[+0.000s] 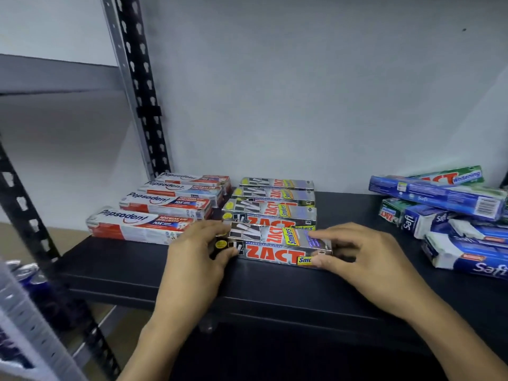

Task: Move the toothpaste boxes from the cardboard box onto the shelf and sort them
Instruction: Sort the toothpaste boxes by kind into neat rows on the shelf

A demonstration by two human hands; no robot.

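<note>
Nearest the camera, both hands work at the front edge of the dark shelf (275, 287). The left hand (198, 251) grips the left end of the front Zact Smokers box (275, 250), fingers curled round it. The right hand (365, 259) pinches the right end of the same box between thumb and fingertips. The box lies flat and crosswise, just in front of the Zact Smokers row (275, 202), which runs back toward the wall in several more boxes, each parallel to the next.

Left of that row, the Pepsodent row (165, 207) stands sorted: four boxes, laid parallel, front to back.

At the far right, well apart from both rows, the loose pile (445, 213) of blue Safi boxes and green Zact Whitening boxes lies criss-crossed and unsorted.

The cardboard box is not in view; whether it holds more stock cannot be told.

Assessment: two brands are in order, the held box appearing to complete its row. The pile on the right remains to be sorted. The task is judged roughly two-thirds done.
</note>
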